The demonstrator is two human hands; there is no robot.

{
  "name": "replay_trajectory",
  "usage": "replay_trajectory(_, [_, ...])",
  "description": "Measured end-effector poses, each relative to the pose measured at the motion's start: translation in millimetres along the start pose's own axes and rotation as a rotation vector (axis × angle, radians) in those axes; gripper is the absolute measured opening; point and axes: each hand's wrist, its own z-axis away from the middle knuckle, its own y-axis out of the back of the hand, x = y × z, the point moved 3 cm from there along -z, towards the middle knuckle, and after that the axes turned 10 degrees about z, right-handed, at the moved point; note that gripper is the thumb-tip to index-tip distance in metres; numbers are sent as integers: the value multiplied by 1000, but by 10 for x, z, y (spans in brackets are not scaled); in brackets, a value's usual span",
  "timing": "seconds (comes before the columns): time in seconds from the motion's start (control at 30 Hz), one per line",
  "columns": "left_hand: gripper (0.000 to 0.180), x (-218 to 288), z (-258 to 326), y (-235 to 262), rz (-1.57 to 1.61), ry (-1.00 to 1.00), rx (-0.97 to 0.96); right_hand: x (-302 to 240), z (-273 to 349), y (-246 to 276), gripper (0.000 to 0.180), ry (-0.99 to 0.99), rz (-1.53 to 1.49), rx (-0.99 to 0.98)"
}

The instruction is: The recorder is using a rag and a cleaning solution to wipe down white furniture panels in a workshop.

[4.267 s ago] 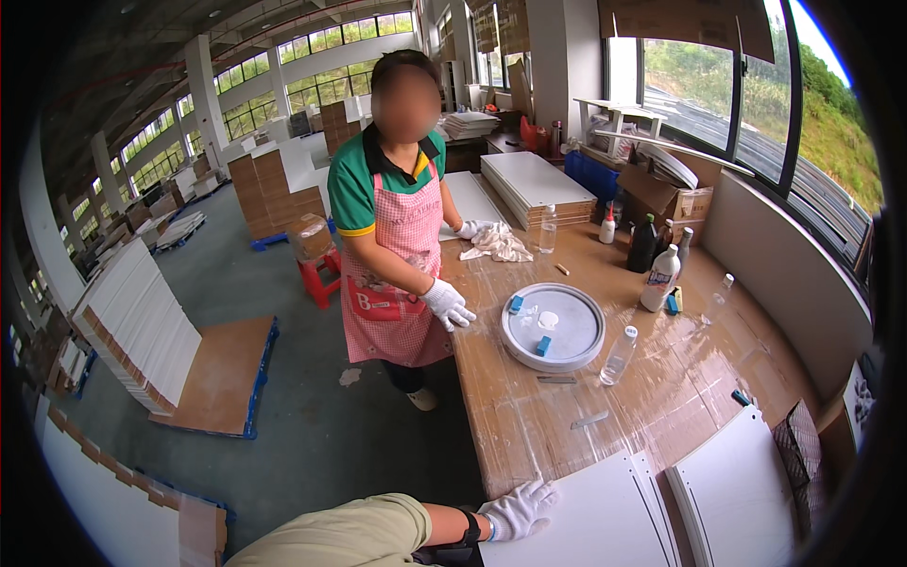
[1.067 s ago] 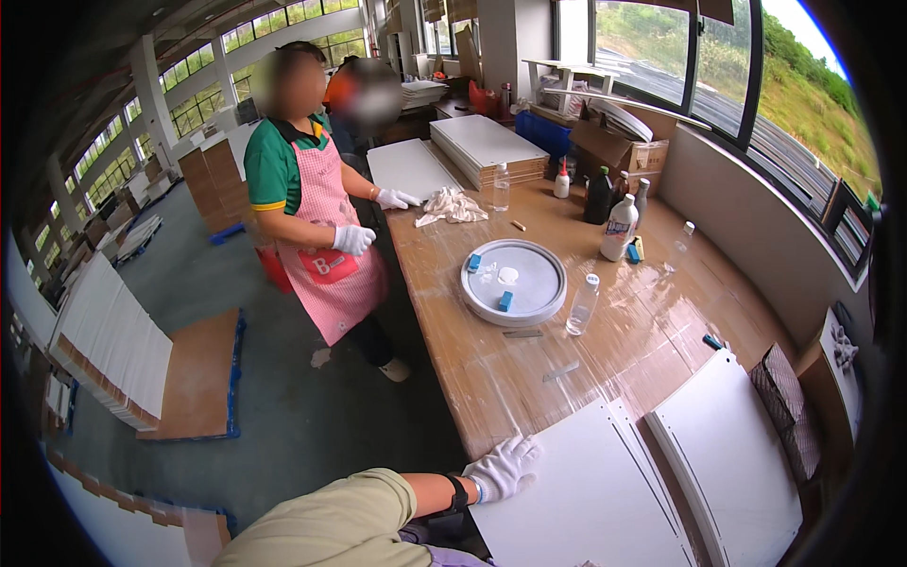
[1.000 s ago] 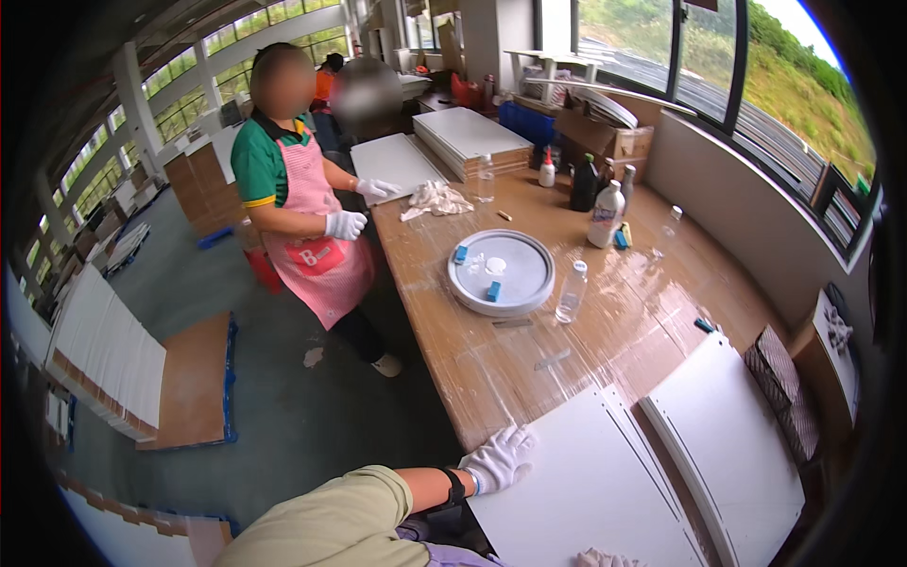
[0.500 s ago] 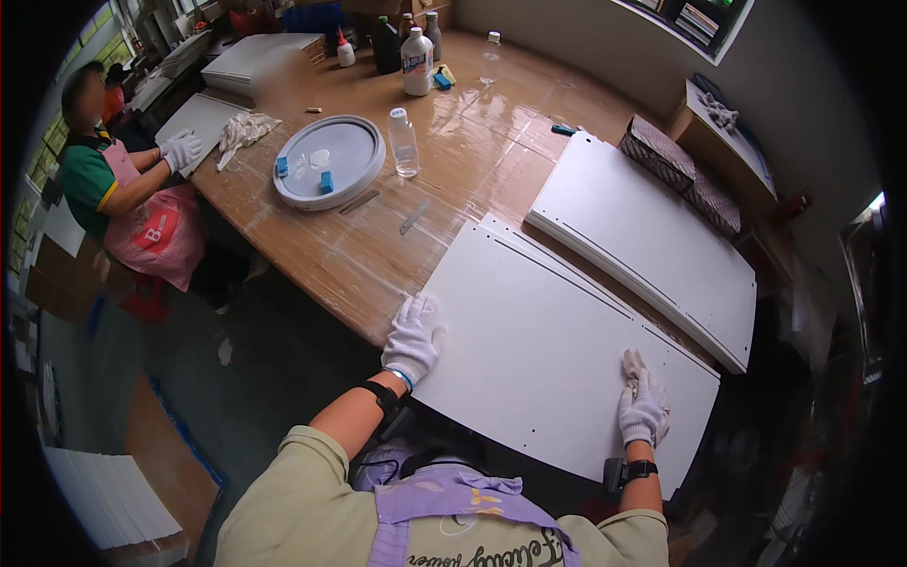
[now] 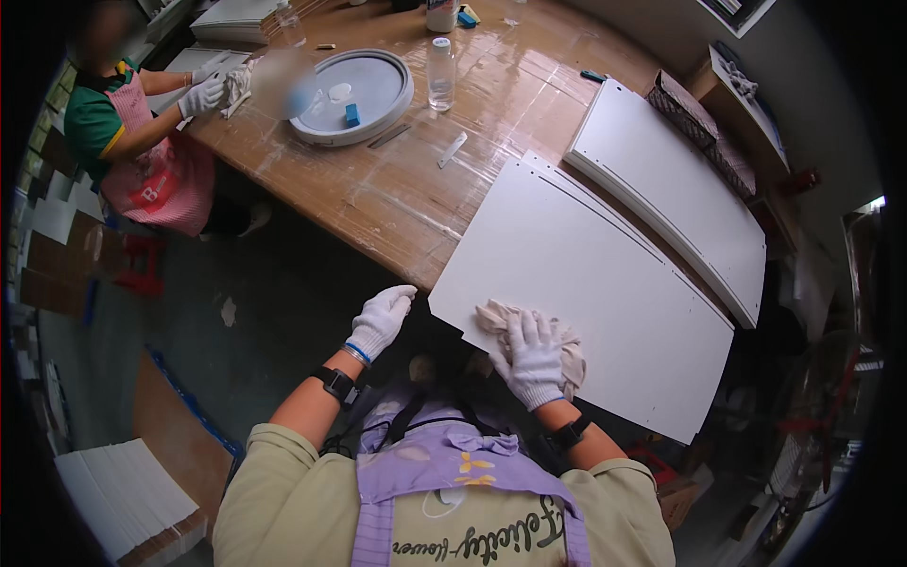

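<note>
A large white panel lies at the near edge of the table, on top of at least one more white panel whose edge shows behind it. My right hand, in a white knit glove, presses a beige cloth onto its near left part. The fingers are spread over the crumpled cloth, which sticks out on both sides. My left hand, gloved too, is in front of the table's edge, left of the panel and apart from it. Its fingers are curled together, and nothing shows in them.
A stack of white panels lies behind mine. Farther left are a grey round lid with a blue block, a clear bottle and flat metal strips. At the table's left side a gloved co-worker handles a cloth.
My right hand has swept the cloth from the panel's right part to its near left part. My left hand has come off the panel's left edge and curled. The view has tilted downward.
</note>
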Motion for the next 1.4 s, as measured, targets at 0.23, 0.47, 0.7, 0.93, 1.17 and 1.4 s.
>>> replay_trajectory(0.23, [29, 206, -40, 63, -255, -203, 182, -495, -509, 56, 71, 222, -70, 48])
replay_trajectory(0.47, [35, 677, -386, -346, -342, -189, 176, 366, 292, 92, 73, 148, 1, 60])
replay_trajectory(0.7, [51, 815, -935, -736, -554, -138, 99, 1559, 1379, 115, 80, -29, 26, -120])
replay_trajectory(0.93, [77, 979, -673, -1051, -1073, -448, 249, 2987, 2817, 1, 70, -470, 201, -194])
replay_trajectory(1.17, [70, 806, -207, -2031, -1183, -686, -424, 4950, 5423, -319, 32, -1539, -564, 191])
replay_trajectory(1.4, [63, 1053, -590, -422, -1468, 200, 615, 5607, 3792, 83, 35, -1180, -1994, 367])
